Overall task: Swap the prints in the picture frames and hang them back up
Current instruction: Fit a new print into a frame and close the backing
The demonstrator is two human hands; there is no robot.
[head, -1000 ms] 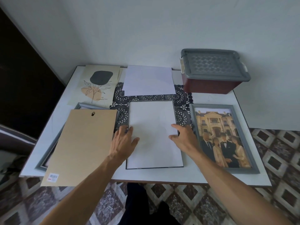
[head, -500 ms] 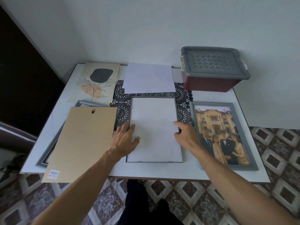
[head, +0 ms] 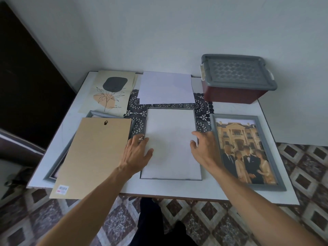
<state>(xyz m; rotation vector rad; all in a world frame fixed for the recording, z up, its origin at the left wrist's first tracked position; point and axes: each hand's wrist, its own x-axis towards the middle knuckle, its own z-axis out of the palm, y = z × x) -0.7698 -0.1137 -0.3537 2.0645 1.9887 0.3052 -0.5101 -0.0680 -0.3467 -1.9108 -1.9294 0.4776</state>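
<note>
White sheet (head: 171, 142) in dark frame (head: 170, 178)

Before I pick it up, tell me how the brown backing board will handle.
The brown backing board is probably stiff: its near corner overhangs the table without sagging. It looks thin, so likely light. Resting on the grey frame, it may slide off if nudged.
</note>
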